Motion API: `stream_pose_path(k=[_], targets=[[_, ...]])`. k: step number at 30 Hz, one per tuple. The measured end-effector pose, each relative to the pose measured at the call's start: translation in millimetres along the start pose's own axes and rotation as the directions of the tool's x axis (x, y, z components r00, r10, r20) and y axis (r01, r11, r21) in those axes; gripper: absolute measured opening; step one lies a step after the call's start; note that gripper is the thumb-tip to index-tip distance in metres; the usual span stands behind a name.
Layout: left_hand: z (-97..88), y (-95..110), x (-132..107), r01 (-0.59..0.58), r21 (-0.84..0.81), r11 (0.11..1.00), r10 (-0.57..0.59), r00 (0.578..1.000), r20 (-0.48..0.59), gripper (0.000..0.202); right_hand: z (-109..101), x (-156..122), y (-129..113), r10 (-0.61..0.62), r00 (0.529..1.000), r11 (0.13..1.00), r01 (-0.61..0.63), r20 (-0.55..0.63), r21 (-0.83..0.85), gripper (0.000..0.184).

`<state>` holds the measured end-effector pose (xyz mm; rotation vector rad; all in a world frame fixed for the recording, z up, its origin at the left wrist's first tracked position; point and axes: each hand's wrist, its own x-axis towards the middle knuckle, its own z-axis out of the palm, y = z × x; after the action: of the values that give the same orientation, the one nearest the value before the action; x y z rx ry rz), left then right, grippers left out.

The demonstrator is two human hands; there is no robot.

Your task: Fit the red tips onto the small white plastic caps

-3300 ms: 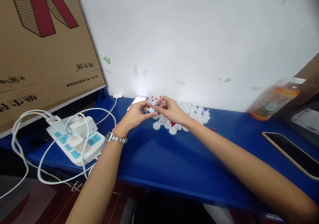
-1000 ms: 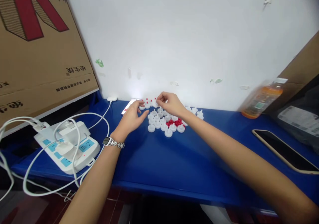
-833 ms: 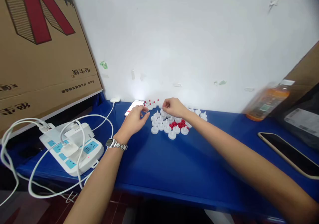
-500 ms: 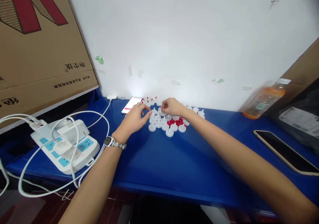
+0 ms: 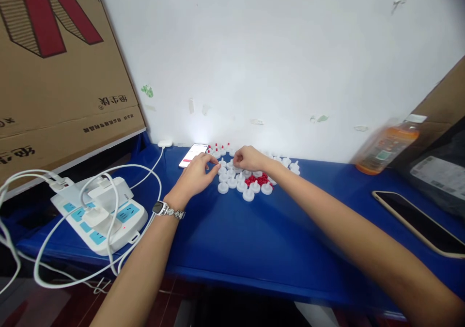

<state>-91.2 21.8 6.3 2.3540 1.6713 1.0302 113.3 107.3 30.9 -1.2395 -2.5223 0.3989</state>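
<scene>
My left hand [image 5: 198, 174] is beside the left edge of a group of white spouted caps [image 5: 248, 194], thumb and fingers apart, and I see nothing in its grip. Over the middle of that group my right hand [image 5: 250, 159] is closed, its fingertips bent down among the caps. Whatever those fingers pinch is hidden or too small to make out. A pile of small red tips [image 5: 256, 179] lies among the caps, just below my right hand. Behind my hands, by the wall, several white caps with red tips [image 5: 217, 151] stand upright.
A lit phone [image 5: 192, 154] lies behind my left hand. On the left sits a white power strip [image 5: 123, 240] with looping cables, below a large cardboard box [image 5: 72, 85]. A dark phone [image 5: 417, 223] and an orange drink bottle [image 5: 388, 145] are on the right of the blue table [image 5: 254, 249].
The whole view has shifted slightly. My right hand has edged a little left over the caps. My left hand keeps nearly the same place and shape.
</scene>
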Motion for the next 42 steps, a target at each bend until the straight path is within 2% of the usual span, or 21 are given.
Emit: stream_pose_path(k=[4,8,12,15,18,20,22,25,27,29,32,36,39,42], targets=[[-2.1,0,-1,0.044,0.015,0.999,-0.044,0.999,0.008,0.021,1,9,2,0.008,1.000,0.999,-0.009,-0.018,-0.037,0.011],[-2.3,-4,-1,0.110,0.061,0.992,-0.108,0.994,-0.032,0.016,5,31,-2,0.022,0.987,0.995,-0.037,-0.157,-0.094,0.026],[-0.7,-9,-2,0.116,0.068,0.991,-0.112,0.992,-0.052,0.015,17,62,-16,0.020,0.991,0.987,-0.041,-0.134,-0.154,0.036],[-0.6,-10,-3,0.096,0.050,0.994,-0.094,0.995,-0.033,0.017,26,79,-23,0.063,0.992,0.980,-0.082,-0.109,-0.180,0.029],[-0.9,-9,-4,0.098,0.038,0.994,-0.097,0.995,-0.023,0.018,27,83,-24,0.079,0.991,0.982,-0.096,-0.111,-0.162,0.014],[-0.2,-7,-5,0.099,0.032,0.995,-0.097,0.993,-0.062,0.025,23,75,-24,0.072,0.988,0.985,-0.092,-0.135,-0.146,0.013],[2.0,-2,-5,0.076,0.018,0.997,-0.073,0.988,-0.136,0.037,16,58,-24,0.066,0.980,0.995,-0.079,-0.185,-0.062,0.014],[8.9,11,-5,0.010,-0.027,1.000,-0.016,0.979,-0.202,0.051,8,19,-28,0.084,0.959,0.975,-0.023,-0.271,0.222,0.009],[15.2,21,-4,-0.016,-0.084,0.996,0.003,0.988,-0.155,0.048,6,-10,-30,0.085,0.954,0.921,0.035,-0.288,0.388,0.009],[20.6,31,-4,-0.045,-0.144,0.989,0.037,0.998,-0.060,0.038,6,-39,-31,0.069,0.956,0.871,0.081,-0.285,0.484,0.011],[23.6,44,-5,-0.137,-0.196,0.971,0.144,0.989,0.022,0.030,6,-76,-28,0.036,0.935,0.902,0.122,-0.353,0.415,0.014],[18.1,60,-9,-0.299,-0.194,0.934,0.315,0.947,0.059,0.024,4,-107,-22,-0.037,0.936,0.954,0.138,-0.350,0.267,0.021],[14.0,68,-11,-0.371,-0.164,0.914,0.386,0.920,0.074,0.023,6,-113,-21,-0.033,0.930,0.965,0.125,-0.366,0.230,0.026],[13.7,72,-9,-0.390,-0.091,0.916,0.396,0.917,0.048,0.027,12,-105,-25,0.082,0.911,0.940,0.064,-0.404,0.335,0.035]])
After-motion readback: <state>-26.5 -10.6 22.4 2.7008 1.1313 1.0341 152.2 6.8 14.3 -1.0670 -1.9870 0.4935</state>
